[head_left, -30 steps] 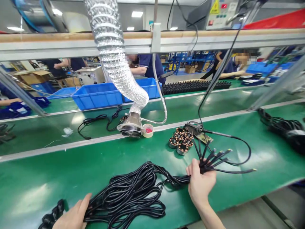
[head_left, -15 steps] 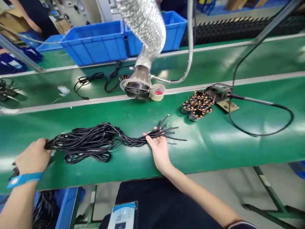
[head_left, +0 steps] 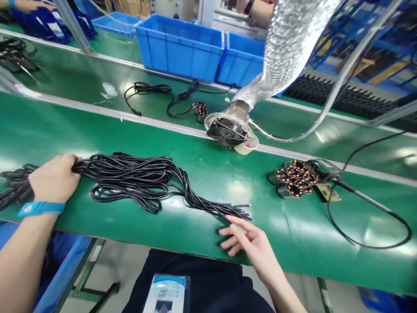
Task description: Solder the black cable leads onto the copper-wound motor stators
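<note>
A bundle of black cables (head_left: 130,171) lies coiled on the green bench. My left hand (head_left: 54,178) is closed round its left part, and more cable (head_left: 16,184) sticks out beyond that hand. The loose ends (head_left: 239,211) fan out to the right, their tips roughly level. My right hand (head_left: 252,243) is just below these ends with its fingers apart. Its index fingertip is at the strands; whether it touches them I cannot tell.
Copper-wound stators (head_left: 295,178) stand to the right beside a soldering iron holder (head_left: 325,178) with a looping cord. A fume duct with a fan (head_left: 226,132) hangs over the bench near a small round tub (head_left: 246,145). Blue bins (head_left: 179,48) line the back.
My right hand has let go of the cable ends and moved down and right. The spread ends now lie closer together on the bench. My left hand keeps its hold. The view has shifted.
</note>
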`<control>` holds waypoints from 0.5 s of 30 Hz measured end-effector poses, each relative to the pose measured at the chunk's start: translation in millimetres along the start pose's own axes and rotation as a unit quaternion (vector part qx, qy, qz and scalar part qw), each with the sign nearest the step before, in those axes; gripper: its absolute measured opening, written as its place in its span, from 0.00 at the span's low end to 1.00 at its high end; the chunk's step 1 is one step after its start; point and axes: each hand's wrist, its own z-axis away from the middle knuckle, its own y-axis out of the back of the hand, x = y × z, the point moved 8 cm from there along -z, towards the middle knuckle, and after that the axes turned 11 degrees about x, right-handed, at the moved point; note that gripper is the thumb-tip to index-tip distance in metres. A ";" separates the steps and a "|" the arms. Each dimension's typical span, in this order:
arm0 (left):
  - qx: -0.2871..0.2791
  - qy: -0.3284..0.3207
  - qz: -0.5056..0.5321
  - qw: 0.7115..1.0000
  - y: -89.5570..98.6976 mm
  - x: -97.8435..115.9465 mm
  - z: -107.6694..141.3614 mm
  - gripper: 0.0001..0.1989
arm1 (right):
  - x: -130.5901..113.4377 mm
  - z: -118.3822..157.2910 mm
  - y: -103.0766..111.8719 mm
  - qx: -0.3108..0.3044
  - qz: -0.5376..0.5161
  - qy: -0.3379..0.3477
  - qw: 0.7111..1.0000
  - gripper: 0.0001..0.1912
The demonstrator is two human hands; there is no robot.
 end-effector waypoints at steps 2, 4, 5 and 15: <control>0.007 0.003 0.002 1.000 -0.5 0.1 -0.3 0.25 | -12.3 1.8 -1.2 0.033 0.056 0.054 0.996 0.23; 0.009 0.009 -0.002 1.000 -2.6 -1.1 -0.3 0.24 | -39.6 5.7 -8.6 0.086 0.120 0.189 0.971 0.16; 0.010 0.009 -0.003 1.000 -3.7 -1.4 -0.2 0.23 | -55.7 9.7 -18.5 0.102 0.158 0.273 0.943 0.13; 0.016 0.006 0.018 1.000 -6.5 -2.7 -2.1 0.20 | -83.0 -31.4 -136.5 0.075 0.417 0.481 0.768 0.31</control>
